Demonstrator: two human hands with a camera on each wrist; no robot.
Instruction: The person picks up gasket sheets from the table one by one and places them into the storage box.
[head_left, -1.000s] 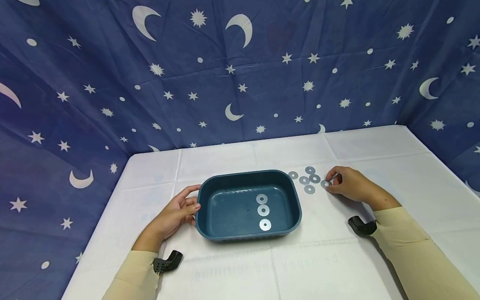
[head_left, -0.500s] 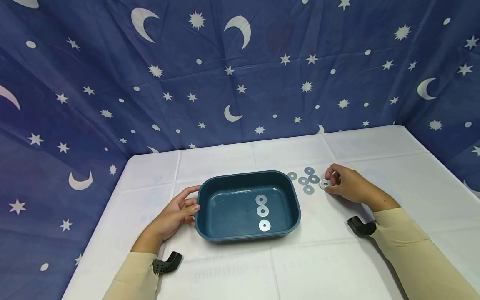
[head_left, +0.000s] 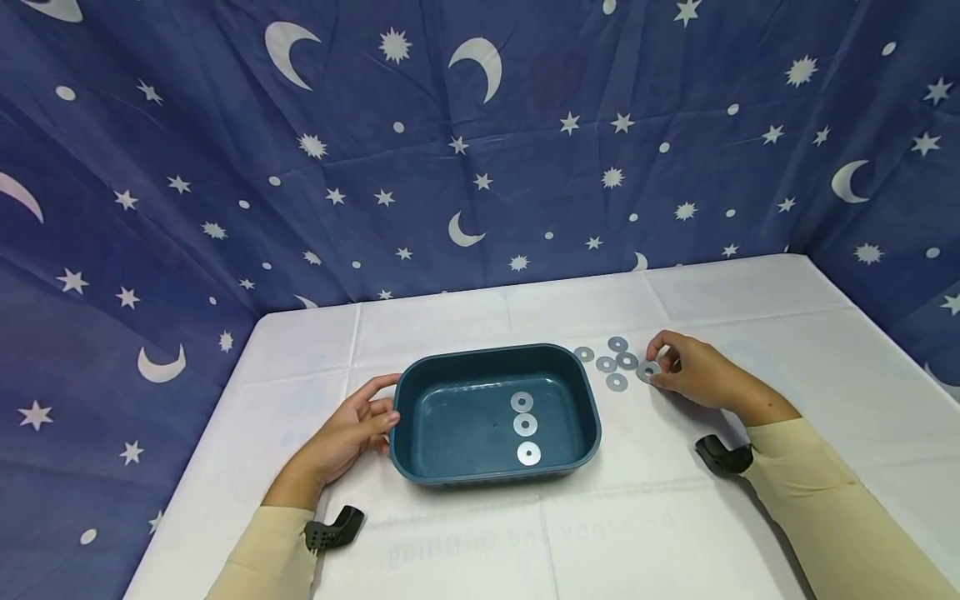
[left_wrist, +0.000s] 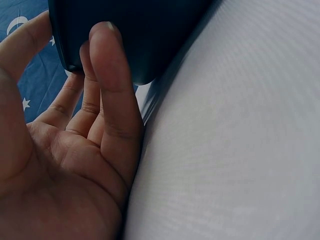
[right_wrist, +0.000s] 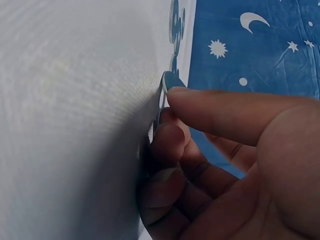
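In the head view my left hand [head_left: 347, 433] rests at the left end of a dark teal plastic bin [head_left: 450, 479], thumb at the rim. Its relaxed fingers [left_wrist: 112, 75] lie against the bin's outer wall in the left wrist view. Flat on the bin's floor lie three metal washers, the nearest one [head_left: 528, 453] at the front. To the right of the bin, my right hand [head_left: 701, 375] pinches a washer [head_left: 648, 372] at its edge. The right wrist view shows the thumb [right_wrist: 192, 102] on this washer, close over the cloth, with the other fingers curled below.
Several loose washers [head_left: 617, 382] lie between the bin and my right hand, some overlapping. A white cloth [head_left: 465, 550] covers the table. Blue star-and-moon fabric [head_left: 450, 150] hangs behind and along the sides. Black wrist mounts [head_left: 335, 527] sit at both sleeves.
My right hand has shifted the pinched washer very slightly left, and more of its face shows. The left hand stays at the bin. The head view has tilted up slightly.
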